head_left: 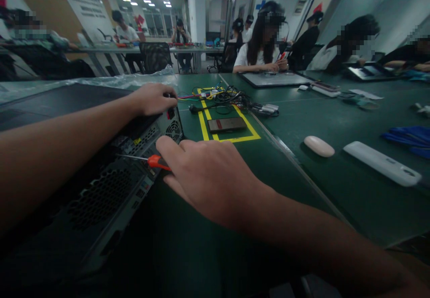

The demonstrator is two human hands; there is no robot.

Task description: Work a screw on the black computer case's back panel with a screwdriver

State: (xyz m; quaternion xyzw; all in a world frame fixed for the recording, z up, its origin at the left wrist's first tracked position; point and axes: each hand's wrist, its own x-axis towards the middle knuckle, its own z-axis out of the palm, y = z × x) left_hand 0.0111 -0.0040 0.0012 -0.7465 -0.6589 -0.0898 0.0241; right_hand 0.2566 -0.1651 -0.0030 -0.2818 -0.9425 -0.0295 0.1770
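Gripping a screwdriver (157, 161) with an orange handle, my right hand (210, 179) is closing around it in the head view, aiming its thin shaft at the rear panel of a dark computer case (63, 105). That case is lying on the green worktop (285, 123) to my left; the panel is so dim that I cannot tell whether the tip is touching a screw. My left hand (156, 99) is curling over the case's far corner, though its fingertips are partly hidden. Beyond the right hand, a phone (230, 125) is lying within yellow tape (240, 139), and tangled cables (231, 95) are sitting behind it. Across from me, a person (255, 52) is leaning over a flat panel (275, 80).
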